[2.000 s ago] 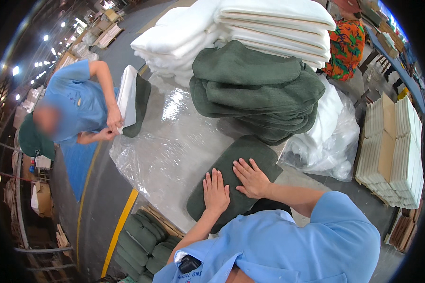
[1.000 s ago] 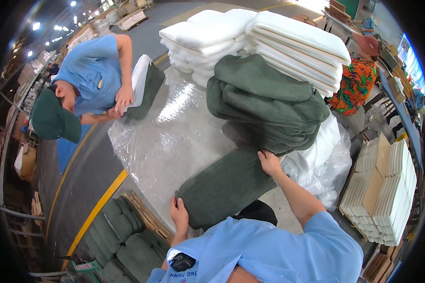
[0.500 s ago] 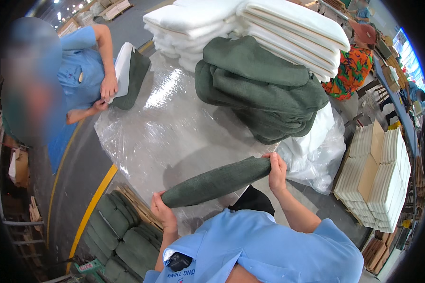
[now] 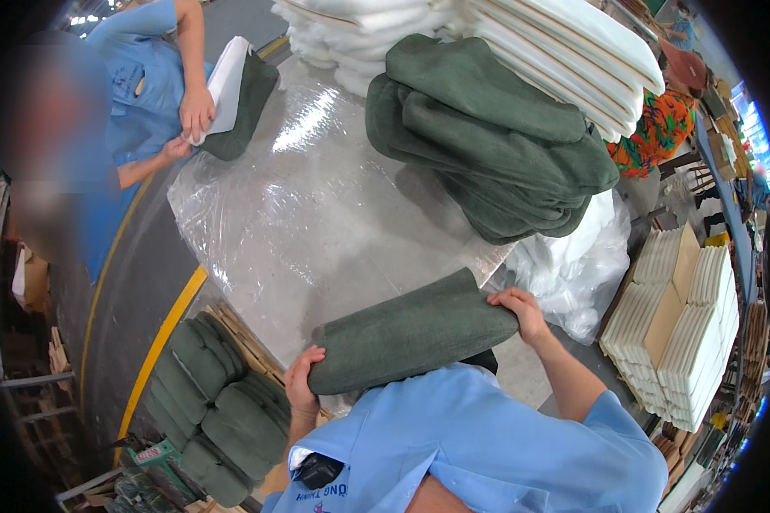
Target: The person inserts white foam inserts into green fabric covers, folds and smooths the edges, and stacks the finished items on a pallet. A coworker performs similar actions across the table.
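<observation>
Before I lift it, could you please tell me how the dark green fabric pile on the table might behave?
The dark green fabric pile will probably feel floppy, since its layers sag in soft folds. Its upper layers might slide off, as they lie unevenly heaped.

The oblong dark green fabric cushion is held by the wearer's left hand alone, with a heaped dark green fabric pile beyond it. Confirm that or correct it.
Not alone: in the head view, the right hand also grips the oblong dark green fabric cushion, at the end opposite the left hand. The heaped dark green fabric pile does lie beyond.
</observation>
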The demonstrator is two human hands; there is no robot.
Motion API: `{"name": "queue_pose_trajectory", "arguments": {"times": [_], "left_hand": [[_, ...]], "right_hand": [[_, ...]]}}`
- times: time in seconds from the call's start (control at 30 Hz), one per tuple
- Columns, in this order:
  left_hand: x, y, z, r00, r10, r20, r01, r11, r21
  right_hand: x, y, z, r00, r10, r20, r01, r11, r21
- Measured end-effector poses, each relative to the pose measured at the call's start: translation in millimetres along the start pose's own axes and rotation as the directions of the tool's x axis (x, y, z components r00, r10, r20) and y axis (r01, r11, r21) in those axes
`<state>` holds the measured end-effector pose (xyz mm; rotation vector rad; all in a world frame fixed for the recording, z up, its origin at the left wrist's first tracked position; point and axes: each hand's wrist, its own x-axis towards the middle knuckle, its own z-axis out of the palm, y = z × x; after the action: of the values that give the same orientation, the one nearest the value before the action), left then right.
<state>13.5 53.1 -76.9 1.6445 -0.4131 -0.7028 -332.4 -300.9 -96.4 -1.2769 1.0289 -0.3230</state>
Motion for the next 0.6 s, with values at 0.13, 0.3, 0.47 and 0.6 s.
{"name": "queue_pose_trajectory", "arguments": {"times": [0.13, 0.3, 0.47, 0.6], "left_hand": [[48, 34, -16, 0.859, -0.430, 0.277, 0.285, 0.852, 0.439], [113, 61, 61, 0.798, -0.363, 0.482, -0.120, 0.688, 0.715], [151, 43, 150, 0.706, -0.161, 0.689, -0.393, 0.720, 0.571], [181, 44, 173, 0.469, -0.501, 0.727, -0.258, 0.710, 0.655]], "right_hand": [[63, -38, 6, 0.964, 0.258, 0.062, -0.184, 0.819, -0.543], [94, -55, 43, 0.942, 0.275, 0.192, -0.031, 0.642, -0.766], [79, -56, 39, 0.975, -0.034, 0.220, 0.158, 0.804, -0.573], [64, -85, 44, 0.939, 0.289, 0.188, -0.199, 0.899, -0.390]]}}
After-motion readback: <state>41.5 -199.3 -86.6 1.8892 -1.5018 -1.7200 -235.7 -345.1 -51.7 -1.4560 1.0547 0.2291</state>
